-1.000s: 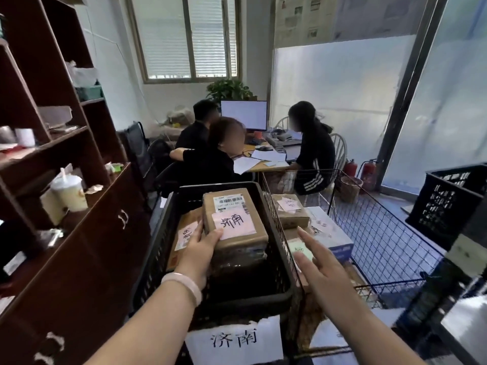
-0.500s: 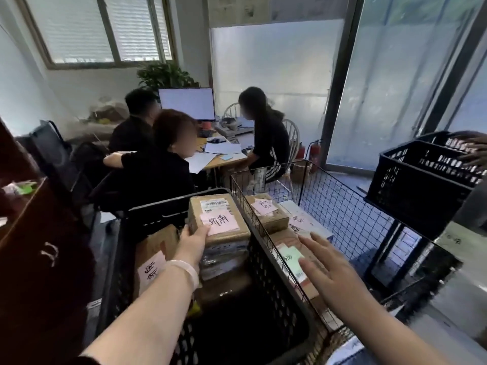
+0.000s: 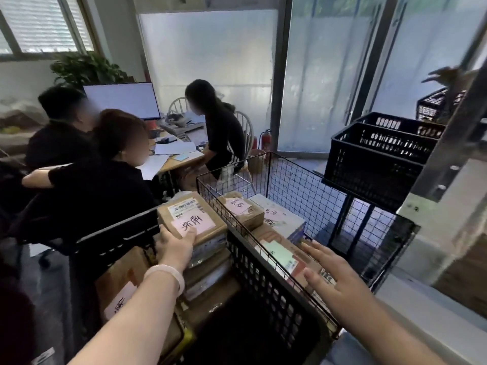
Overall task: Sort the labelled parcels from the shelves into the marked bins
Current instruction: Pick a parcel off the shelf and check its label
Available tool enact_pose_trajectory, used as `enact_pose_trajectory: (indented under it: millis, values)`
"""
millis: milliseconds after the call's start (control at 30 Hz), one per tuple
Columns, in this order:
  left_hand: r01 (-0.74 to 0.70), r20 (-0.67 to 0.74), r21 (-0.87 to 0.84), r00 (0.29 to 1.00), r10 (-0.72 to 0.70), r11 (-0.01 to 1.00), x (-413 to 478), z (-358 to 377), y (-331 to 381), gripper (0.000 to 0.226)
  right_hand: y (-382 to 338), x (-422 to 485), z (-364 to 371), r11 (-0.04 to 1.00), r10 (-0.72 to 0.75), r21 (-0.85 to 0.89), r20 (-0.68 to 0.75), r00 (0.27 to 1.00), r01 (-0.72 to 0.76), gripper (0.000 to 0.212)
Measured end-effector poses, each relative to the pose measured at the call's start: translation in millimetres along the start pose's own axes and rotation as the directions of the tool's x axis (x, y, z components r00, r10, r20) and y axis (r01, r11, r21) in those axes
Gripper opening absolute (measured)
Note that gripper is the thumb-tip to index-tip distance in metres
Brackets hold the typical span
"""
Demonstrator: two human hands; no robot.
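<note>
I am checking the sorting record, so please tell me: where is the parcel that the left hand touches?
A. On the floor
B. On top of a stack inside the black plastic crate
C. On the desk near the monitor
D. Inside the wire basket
B: the left hand rests on the pink-labelled parcel, which tops a stack in the black plastic crate.

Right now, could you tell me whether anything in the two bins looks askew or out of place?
Only the top parcel in the black crate stands out: it sits on a tall stack, above the rim, with the left hand on its near edge. The right hand hovers open over the wire basket, whose parcels lie flat.
</note>
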State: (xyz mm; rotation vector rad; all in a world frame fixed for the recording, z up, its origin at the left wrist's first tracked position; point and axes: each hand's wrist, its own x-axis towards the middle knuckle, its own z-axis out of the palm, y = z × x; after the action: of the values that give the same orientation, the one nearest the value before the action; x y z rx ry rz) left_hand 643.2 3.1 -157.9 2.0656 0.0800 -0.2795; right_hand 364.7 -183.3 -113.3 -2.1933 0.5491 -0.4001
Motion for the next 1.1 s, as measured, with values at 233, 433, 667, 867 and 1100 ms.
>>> enact_pose_trajectory:
  millis: [233, 433, 667, 867, 1100]
  values:
    - [-0.453, 0.171, 0.538, 0.885, 0.434, 0.711, -64.8, 32.8, 46.1, 0.088, 23.5, -39.9, -41.8, 0.969, 0.037, -0.239, -0.084, 0.996, -0.056, 0.056]
    - [-0.893, 0.527, 0.341, 0.440, 0.728, 0.293, -211.7, 131.5, 88.7, 0.086, 64.6, -112.1, -114.4, 0.865, 0.070, -0.458, -0.294, 0.953, -0.204, 0.076]
    - [-1.000, 0.603, -0.001, -0.002, 0.798, -0.001, -431.0, 240.6, 100.2, 0.082, 118.0, -264.3, -225.5, 0.660, 0.223, -0.518, -0.556, 0.801, -0.543, 0.088]
    - [-0.962, 0.595, -0.211, -0.267, 0.758, -0.173, -593.7, 303.8, 95.0, 0.080, 147.6, -408.2, -301.5, 0.538, 0.237, -0.460, -0.722, 0.650, -0.706, 0.089]
    - [-0.869, 0.578, -0.436, -0.471, 0.666, -0.235, -759.4, 357.5, 67.3, 0.077, 177.9, -558.2, -358.0, 0.420, 0.322, -0.270, -0.848, 0.420, -0.866, 0.092]
